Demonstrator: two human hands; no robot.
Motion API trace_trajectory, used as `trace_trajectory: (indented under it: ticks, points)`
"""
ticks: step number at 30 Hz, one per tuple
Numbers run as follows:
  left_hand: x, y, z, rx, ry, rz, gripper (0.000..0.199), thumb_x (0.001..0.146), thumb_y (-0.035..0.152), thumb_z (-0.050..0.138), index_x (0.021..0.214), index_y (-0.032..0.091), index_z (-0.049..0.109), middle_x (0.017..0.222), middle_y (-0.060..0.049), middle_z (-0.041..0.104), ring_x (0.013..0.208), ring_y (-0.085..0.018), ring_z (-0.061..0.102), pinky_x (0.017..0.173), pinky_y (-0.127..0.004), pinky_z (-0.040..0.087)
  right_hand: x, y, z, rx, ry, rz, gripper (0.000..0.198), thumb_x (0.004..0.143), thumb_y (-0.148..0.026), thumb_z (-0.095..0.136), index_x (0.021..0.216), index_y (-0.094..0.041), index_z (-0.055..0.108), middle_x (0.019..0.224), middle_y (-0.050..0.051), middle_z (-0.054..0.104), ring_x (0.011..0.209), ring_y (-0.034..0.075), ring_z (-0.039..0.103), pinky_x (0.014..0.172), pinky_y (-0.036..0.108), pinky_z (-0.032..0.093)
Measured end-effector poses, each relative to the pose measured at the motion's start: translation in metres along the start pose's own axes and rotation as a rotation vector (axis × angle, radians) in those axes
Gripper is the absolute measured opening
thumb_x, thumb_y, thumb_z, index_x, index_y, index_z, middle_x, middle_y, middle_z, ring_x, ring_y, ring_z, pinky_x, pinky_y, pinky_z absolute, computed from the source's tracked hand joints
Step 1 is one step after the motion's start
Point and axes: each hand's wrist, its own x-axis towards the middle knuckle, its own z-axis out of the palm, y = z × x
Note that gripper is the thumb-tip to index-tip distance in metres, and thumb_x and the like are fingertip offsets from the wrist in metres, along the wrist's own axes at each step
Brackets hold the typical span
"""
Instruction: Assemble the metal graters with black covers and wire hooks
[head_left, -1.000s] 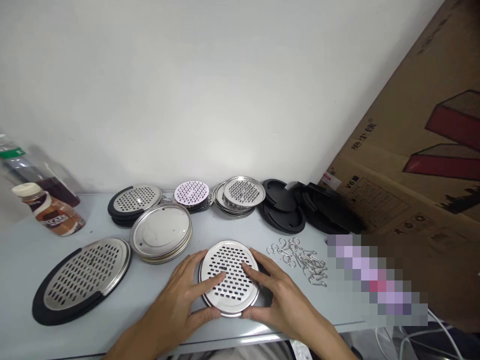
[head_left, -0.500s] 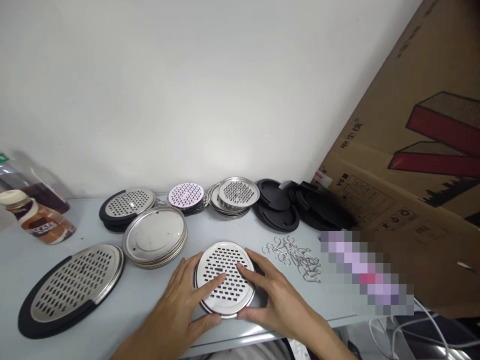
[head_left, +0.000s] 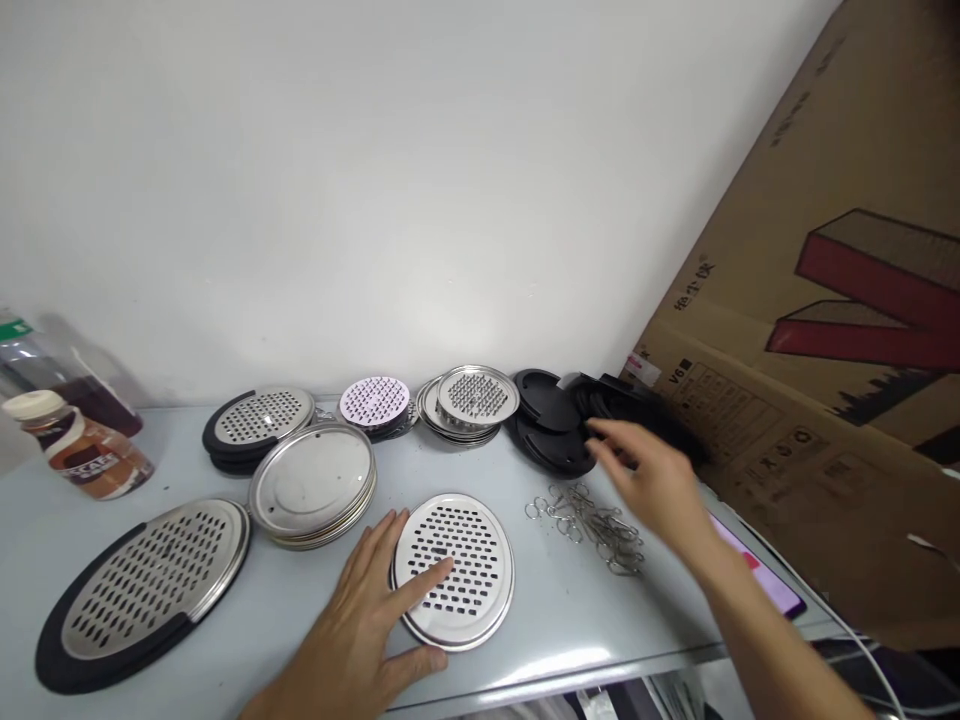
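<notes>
black rims [head_left: 52,655] are fitted on plates [head_left: 154,580] at left; the disc [head_left: 472,560] touched by the left hand [head_left: 356,610], fingers spread, is unrimmed. right hand [head_left: 652,480], fingers parted, is held near black holders [head_left: 555,445].

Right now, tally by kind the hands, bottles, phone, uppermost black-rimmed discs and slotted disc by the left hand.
Hands: 2 (left hand, right hand)
Bottles: 2 (white-capped bottle, green-labelled bottle)
Phone: 1
Black-rimmed discs: 2 (front disc, back disc)
Slotted disc by the left hand: 1
Total: 8
</notes>
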Motion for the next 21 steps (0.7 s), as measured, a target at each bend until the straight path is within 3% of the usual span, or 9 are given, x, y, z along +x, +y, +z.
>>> trace_trajectory:
  ticks: [2, 4, 8, 12, 16, 21]
  points:
    - [-0.001, 0.0, 0.001, 0.0, -0.004, -0.009, 0.07, 0.085, 0.051, 0.061, 0.147, 0.04, 0.031, 0.162, -0.005, -0.004, 0.141, -0.045, 0.022, 0.102, -0.062, 0.041, 0.034, 0.045, -0.013, -0.227, 0.079, 0.082, 0.034, 0.088, -0.025, 0.053, 0.119, -0.015, 0.064, 0.115, 0.015, 0.067, 0.088, 0.027, 0.068, 0.081, 0.042, 0.052]
    - [-0.001, 0.0, 0.001, -0.004, -0.004, -0.024, 0.073, 0.083, 0.051, 0.064, 0.147, 0.041, 0.031, 0.162, -0.005, -0.001, 0.141, -0.044, 0.022, 0.102, -0.062, 0.041, 0.061, 0.085, -0.023, -0.362, -0.035, 0.128, 0.04, 0.085, -0.019, 0.053, 0.123, -0.011, 0.062, 0.122, 0.02, 0.063, 0.094, 0.029, 0.067, 0.083, 0.041, 0.048]
    - [-0.001, 0.0, 0.0, -0.034, -0.004, -0.057, 0.08, 0.076, 0.047, 0.073, 0.145, 0.042, 0.034, 0.162, -0.005, 0.003, 0.141, -0.044, 0.022, 0.102, -0.062, 0.041, 0.087, 0.133, -0.03, -0.309, -0.193, 0.123, 0.034, 0.084, -0.024, 0.055, 0.107, -0.006, 0.071, 0.096, 0.017, 0.072, 0.078, 0.021, 0.069, 0.074, 0.032, 0.046]
    - [-0.002, 0.0, -0.001, -0.065, 0.012, -0.08, 0.08, 0.073, 0.044, 0.077, 0.144, 0.04, 0.039, 0.162, -0.006, 0.004, 0.141, -0.045, 0.022, 0.103, -0.062, 0.039, 0.09, 0.147, -0.029, -0.256, -0.238, 0.148, 0.037, 0.083, -0.036, 0.055, 0.098, -0.008, 0.074, 0.086, 0.012, 0.073, 0.074, 0.017, 0.069, 0.071, 0.029, 0.044]
    - [-0.003, -0.001, -0.001, -0.08, 0.009, -0.084, 0.079, 0.072, 0.045, 0.077, 0.143, 0.038, 0.041, 0.161, -0.007, 0.007, 0.141, -0.045, 0.023, 0.104, -0.062, 0.038, 0.089, 0.147, -0.037, -0.228, -0.23, 0.203, 0.043, 0.083, -0.043, 0.056, 0.102, -0.009, 0.073, 0.074, 0.009, 0.073, 0.061, 0.016, 0.068, 0.067, 0.029, 0.045]
    - [-0.003, -0.003, 0.0, -0.089, -0.001, -0.078, 0.077, 0.075, 0.049, 0.074, 0.143, 0.037, 0.041, 0.161, -0.009, 0.009, 0.141, -0.044, 0.023, 0.105, -0.062, 0.037, 0.069, 0.116, -0.063, -0.269, -0.067, 0.244, 0.047, 0.082, -0.051, 0.057, 0.109, -0.015, 0.071, 0.095, 0.016, 0.073, 0.081, 0.024, 0.069, 0.074, 0.036, 0.046]
